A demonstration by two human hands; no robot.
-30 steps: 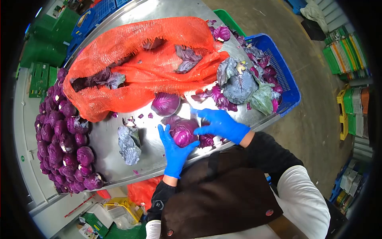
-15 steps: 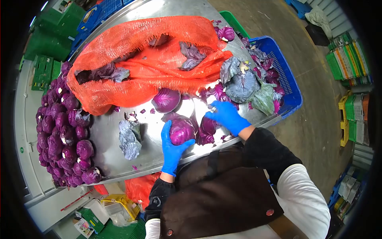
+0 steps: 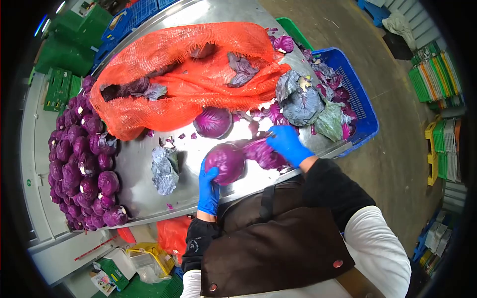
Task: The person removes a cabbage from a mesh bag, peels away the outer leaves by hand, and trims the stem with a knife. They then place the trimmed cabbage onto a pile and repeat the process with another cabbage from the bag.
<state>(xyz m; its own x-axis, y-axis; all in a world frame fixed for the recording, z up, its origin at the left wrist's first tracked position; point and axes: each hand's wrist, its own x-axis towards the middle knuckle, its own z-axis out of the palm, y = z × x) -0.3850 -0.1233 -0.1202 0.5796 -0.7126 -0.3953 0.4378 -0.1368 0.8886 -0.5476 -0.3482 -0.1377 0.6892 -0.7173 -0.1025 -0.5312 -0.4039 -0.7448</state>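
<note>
My left hand (image 3: 208,186), in a blue glove, is wrapped around the left side of a round red cabbage (image 3: 225,164) near the table's front edge. A loose purple outer leaf (image 3: 264,153) stretches out from the cabbage's right side. My right hand (image 3: 290,146), also gloved in blue, is closed on that leaf; a small hard-looking bit at its fingertips is too blurred to name. Just behind the held cabbage lies another red cabbage (image 3: 212,122). To the left is a grey-purple wilted leaf (image 3: 165,171).
A red mesh sack (image 3: 164,49) with leaves showing in it covers the back of the metal table (image 3: 144,191). Many cabbages (image 3: 79,164) are piled at the left. A blue crate (image 3: 365,107) of trimmings stands right, beside large leaves (image 3: 300,104).
My right hand has moved slightly right, drawing the leaf out from the cabbage. The held cabbage has turned, and my left hand has shifted round to its left side.
</note>
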